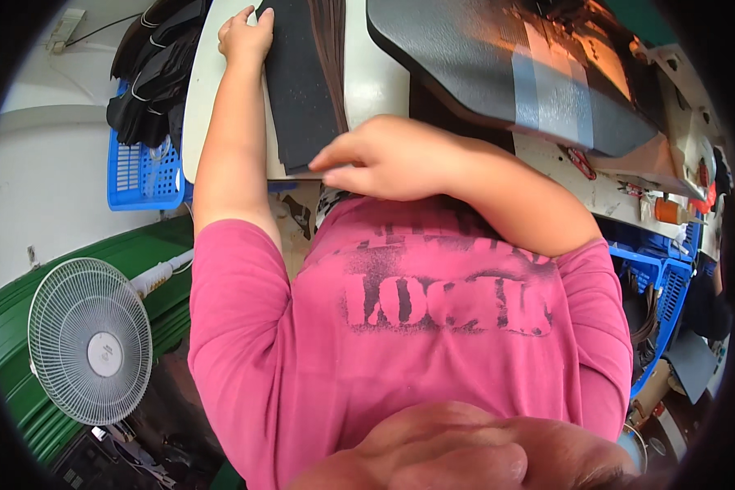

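A long black strip of sheet material [302, 90] lies lengthwise on a white tabletop [377, 82]. My left hand [245, 37] is stretched out to its far end, with the fingers curled over the strip's top left corner. At the near end, my right hand [388, 159] reaches in from the right. Its thumb and fingertips are closed on the strip's near edge. A narrow brown strip [331, 49] lies along the black strip's right side. My pink shirt fills the lower middle of the view.
A large black textured sheet with a pale blue taped band [506, 73] overhangs the table on the right. A blue basket [143, 175] holding black pieces stands at the left. A white fan [90, 339] sits lower left, and blue crates [661, 278] stand at the right.
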{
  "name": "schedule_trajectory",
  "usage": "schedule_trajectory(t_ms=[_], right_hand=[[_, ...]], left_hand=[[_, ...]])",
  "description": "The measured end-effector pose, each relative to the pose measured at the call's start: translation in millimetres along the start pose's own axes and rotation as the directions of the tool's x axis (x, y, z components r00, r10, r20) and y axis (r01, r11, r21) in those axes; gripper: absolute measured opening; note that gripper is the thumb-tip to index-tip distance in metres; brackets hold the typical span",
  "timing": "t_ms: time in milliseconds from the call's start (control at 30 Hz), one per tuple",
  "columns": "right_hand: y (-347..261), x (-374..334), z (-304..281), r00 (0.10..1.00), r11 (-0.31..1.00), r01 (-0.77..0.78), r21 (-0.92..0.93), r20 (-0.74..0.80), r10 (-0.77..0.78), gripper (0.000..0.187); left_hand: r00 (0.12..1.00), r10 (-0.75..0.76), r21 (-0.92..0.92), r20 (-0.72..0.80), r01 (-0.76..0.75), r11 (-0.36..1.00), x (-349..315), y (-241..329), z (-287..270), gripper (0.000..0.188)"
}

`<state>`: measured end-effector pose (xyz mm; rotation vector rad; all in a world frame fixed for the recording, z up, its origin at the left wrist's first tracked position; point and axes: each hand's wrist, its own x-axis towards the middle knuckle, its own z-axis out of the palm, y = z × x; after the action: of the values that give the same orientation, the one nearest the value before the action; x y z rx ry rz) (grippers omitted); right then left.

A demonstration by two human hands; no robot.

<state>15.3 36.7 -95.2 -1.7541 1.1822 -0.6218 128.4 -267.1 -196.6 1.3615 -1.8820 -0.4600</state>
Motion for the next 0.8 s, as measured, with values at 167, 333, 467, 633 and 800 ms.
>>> schedule_trajectory(t_ms=[167, 333, 467, 633, 800], right_hand=[[19, -95, -10, 0.941, 0.941, 0.174, -0.291, -0.234, -0.246, 0.018], [48, -167, -8, 0.888, 0.843, -0.042, -0.536, -0.406, -0.214, 0.038], [60, -173, 4, 0.864, 0.798, -0.068, -0.599, -0.435, -0.253, 0.038], [62, -172, 8, 0.837, 0.772, -0.072, -0.631, -0.46, -0.298, 0.03], [67, -169, 7, 0.787, 0.807, -0.059, -0.588, -0.524, -0.325, 0.052]], left_hand=[[0.806, 0.592, -0.123, 0.017, -0.586, 0.801, -115, 76, -65, 0.027], [0.453, 0.836, -0.497, 0.309, -0.673, 0.548, -224, 140, -89, 0.024], [0.352, 0.839, -0.454, 0.414, -0.719, 0.526, -257, 155, -71, 0.034], [0.238, 0.851, -0.382, 0.468, -0.814, 0.438, -253, 172, -71, 0.033], [0.397, 0.655, -0.423, 0.643, -0.529, 0.736, -232, 168, -69, 0.018]])
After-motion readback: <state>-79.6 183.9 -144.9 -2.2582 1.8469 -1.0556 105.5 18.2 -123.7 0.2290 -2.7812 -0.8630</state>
